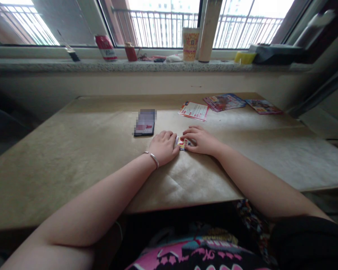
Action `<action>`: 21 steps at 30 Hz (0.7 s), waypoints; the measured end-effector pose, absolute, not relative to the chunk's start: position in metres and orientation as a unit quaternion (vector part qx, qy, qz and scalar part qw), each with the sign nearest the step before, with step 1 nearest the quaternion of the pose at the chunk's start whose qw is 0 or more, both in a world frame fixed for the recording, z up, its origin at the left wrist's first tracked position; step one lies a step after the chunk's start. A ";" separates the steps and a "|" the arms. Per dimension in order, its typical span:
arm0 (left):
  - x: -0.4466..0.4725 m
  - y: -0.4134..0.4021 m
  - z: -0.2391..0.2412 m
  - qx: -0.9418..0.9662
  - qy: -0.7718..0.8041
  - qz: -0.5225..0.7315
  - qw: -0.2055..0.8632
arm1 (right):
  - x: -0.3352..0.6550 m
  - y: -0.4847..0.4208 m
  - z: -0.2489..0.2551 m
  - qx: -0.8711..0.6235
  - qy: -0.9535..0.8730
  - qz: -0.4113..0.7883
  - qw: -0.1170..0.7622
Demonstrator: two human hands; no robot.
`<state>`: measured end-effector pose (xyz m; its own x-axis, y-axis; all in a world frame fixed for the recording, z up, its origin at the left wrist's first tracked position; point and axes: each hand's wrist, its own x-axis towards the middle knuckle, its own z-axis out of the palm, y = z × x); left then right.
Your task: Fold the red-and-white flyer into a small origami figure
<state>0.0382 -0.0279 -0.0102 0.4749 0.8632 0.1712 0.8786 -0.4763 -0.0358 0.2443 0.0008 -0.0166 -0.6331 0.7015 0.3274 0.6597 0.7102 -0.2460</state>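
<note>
A small folded piece of printed paper [183, 143], yellow, red and white, lies on the table between my two hands. My left hand [163, 147], with a silver bangle [154, 160] at the wrist, rests palm down and grips the paper's left edge with thumb and forefinger. From the other side, my right hand [201, 140] curves over it, thumb and fingertips holding its right edge. Part of the paper is hidden under the fingers. Just beyond my left hand lies a phone [145, 123], its screen blurred out.
Behind my right hand lie a white printed sheet [194, 110], a pile of colourful cards [224, 102] and another small stack [264, 106]. A red can [106, 47], a red bottle [130, 52], a patterned tube [190, 44] and a yellow sponge-like block [245, 57] stand on the windowsill [81, 67].
</note>
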 end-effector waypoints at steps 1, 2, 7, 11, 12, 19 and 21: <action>0.038 -0.028 -0.011 -0.855 -0.512 -0.064 0.054 | 0.245 0.001 -0.017 -0.376 -0.902 0.054 0.204; 0.038 -0.027 -0.011 -0.853 -0.516 -0.065 0.048 | 0.245 0.002 -0.018 -0.374 -0.903 0.055 0.206; 0.035 -0.022 -0.008 -0.834 -0.545 -0.081 -0.010 | 0.246 0.004 -0.021 -0.368 -0.902 0.065 0.216; 0.032 -0.020 -0.004 -0.835 -0.540 -0.099 -0.039 | 0.247 0.002 -0.018 -0.361 -0.907 0.072 0.205; 0.031 -0.019 -0.003 -0.836 -0.537 -0.103 -0.042 | 0.247 0.002 -0.016 -0.360 -0.908 0.073 0.201; 0.028 -0.013 -0.006 -0.835 -0.528 -0.144 -0.059 | 0.249 -0.003 -0.008 -0.343 -0.918 0.039 0.194; 0.026 -0.009 -0.008 -0.830 -0.529 -0.163 -0.071 | 0.251 -0.003 -0.004 -0.339 -0.919 0.038 0.198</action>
<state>0.0261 -0.0087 -0.0076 0.3876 0.9010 0.1950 0.8545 -0.4305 0.2909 0.2508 -0.0034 -0.0040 -0.6911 0.6388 0.3382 0.6083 0.7667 -0.2053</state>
